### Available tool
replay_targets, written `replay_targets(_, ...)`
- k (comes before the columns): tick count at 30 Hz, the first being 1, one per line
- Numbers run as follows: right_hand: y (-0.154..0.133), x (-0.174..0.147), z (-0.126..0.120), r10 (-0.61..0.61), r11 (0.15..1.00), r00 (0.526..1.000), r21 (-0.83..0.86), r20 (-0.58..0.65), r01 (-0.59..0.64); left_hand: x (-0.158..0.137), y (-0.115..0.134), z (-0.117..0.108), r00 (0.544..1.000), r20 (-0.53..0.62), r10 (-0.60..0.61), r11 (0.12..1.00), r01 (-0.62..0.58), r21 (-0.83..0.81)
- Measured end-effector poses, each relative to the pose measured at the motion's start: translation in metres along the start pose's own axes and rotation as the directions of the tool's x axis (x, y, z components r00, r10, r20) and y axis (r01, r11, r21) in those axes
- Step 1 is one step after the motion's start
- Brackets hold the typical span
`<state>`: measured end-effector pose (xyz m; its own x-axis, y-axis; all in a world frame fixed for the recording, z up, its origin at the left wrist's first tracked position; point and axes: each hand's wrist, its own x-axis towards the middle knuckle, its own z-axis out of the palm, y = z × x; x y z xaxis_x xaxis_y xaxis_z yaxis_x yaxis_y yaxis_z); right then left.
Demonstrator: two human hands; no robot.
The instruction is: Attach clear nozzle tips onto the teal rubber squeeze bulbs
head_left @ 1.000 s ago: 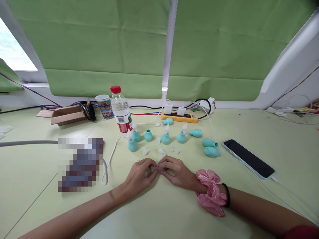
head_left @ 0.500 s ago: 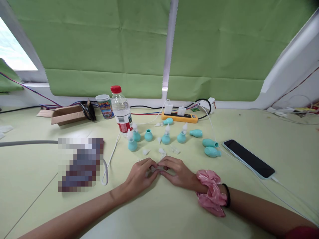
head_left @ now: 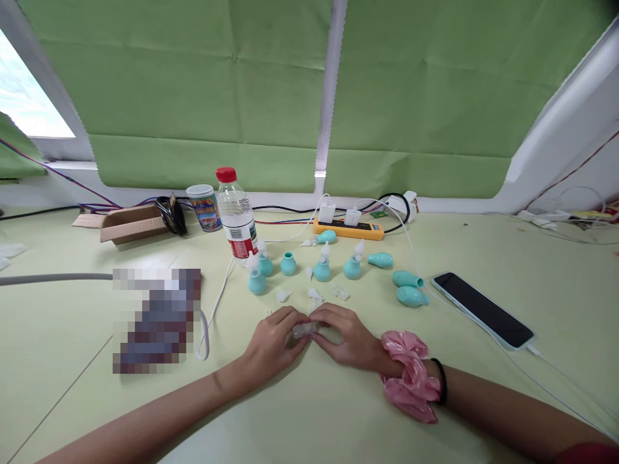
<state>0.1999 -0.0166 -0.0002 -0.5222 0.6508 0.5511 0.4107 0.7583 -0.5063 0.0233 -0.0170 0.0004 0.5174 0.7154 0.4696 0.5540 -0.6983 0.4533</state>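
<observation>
A small clear plastic connector piece (head_left: pixel 304 330) lies crosswise between the fingertips of both hands, just over the tabletop. My left hand (head_left: pixel 276 338) pinches its left end. From the other side, my right hand (head_left: pixel 343 336) grips the right end, thumb below and fingers above. Just beyond the fingers are a white soft tip (head_left: pixel 314 294), another white tip (head_left: pixel 284 296) and a clear plastic part (head_left: pixel 340 292). Farther back stand several teal squeeze bulbs, among them one with a clear nozzle (head_left: pixel 322 269) and one with an open top (head_left: pixel 288 263).
More teal bulbs (head_left: pixel 412 296) lie on their sides at right, near a phone (head_left: pixel 483 310) on a charging cable. A water bottle (head_left: pixel 236 222), a printed can (head_left: pixel 204 209), an open cardboard box (head_left: pixel 133 225) and a yellow power strip (head_left: pixel 348 229) line the back. A blurred patch (head_left: pixel 159 322) covers something at left.
The clear piece shows more plainly between my fingertips, turned a little. Both hands stay in nearly the same place, with only slight finger movement.
</observation>
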Motion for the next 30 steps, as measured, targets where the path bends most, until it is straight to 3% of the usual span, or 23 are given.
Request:
replay_targets(6,-0.001,0.003,-0.004,-0.036,0.999,0.991,-0.029,-0.127,0.032,-0.001,-0.001,0.001,0.998,-0.036,0.054,0.998,-0.053,0.020)
replay_targets(11,0.002,0.039,-0.023,-0.108,0.981,0.978,-0.178,-0.178,0.075,0.001,0.002,-0.002,0.997,-0.005,0.077,0.993,-0.076,0.087)
replay_targets(14,0.004,0.074,-0.027,-0.008,0.967,0.990,-0.254,-0.139,-0.028,0.000,0.001,-0.002,0.995,-0.002,0.096,0.992,-0.095,0.088)
replay_targets(16,0.007,0.094,-0.021,0.108,0.944,0.992,-0.307,-0.057,-0.121,-0.001,0.000,-0.002,0.994,-0.078,0.075,0.995,-0.070,0.067)
replay_targets(20,0.019,0.116,0.001,0.336,0.889,0.930,-0.375,0.148,-0.262,-0.002,0.001,-0.005,0.960,-0.278,-0.033,0.999,0.028,-0.022)
replay_targets(23,0.031,0.117,0.012,0.398,0.869,0.897,-0.392,0.192,-0.302,0.000,0.002,-0.008,0.962,-0.254,-0.097,0.994,0.081,-0.074)
replay_targets(27,0.034,0.107,0.008,0.313,0.910,0.946,-0.310,0.082,-0.274,0.001,0.000,-0.009,0.951,-0.296,-0.086,0.989,0.044,-0.144)
replay_targets(30,0.019,0.092,-0.003,0.191,0.960,0.982,-0.209,0.006,-0.185,-0.001,0.000,-0.005,0.937,-0.336,-0.100,0.967,0.012,-0.254)
